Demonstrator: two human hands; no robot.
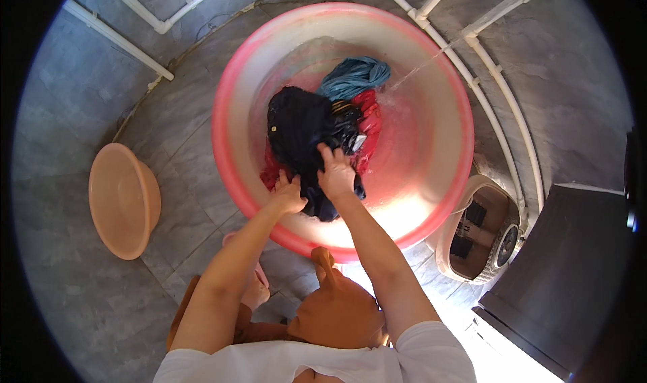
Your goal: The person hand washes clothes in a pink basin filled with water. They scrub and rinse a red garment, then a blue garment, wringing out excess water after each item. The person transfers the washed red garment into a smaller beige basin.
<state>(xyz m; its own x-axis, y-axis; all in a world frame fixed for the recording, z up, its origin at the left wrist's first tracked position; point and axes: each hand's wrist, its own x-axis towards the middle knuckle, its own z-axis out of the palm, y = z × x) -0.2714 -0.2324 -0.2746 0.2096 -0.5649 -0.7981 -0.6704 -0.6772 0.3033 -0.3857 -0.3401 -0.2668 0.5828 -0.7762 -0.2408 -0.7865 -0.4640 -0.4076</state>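
A large round plastic tub [226, 130] with a pink rim holds shallow water and wet clothes before me. My left hand [289, 197] rests at the near-left edge of a bunched dark garment [298, 122], its fingers spread. On the same garment's right side lies my right hand [337, 174], fingers apart and pressing down on the cloth. A small button shows on the dark fabric. Red cloth [371, 115] sticks out around and under it, with a white tag [359, 142] beside it. Behind lies a twisted blue-grey cloth [356, 77].
A thin stream of water [419, 68] falls into the tub from a white pipe [493, 19]. On the left, a peach basin [121, 201] leans on its side. A beige foot-bath tub [445, 241] and a dark cabinet [551, 266] stand at right.
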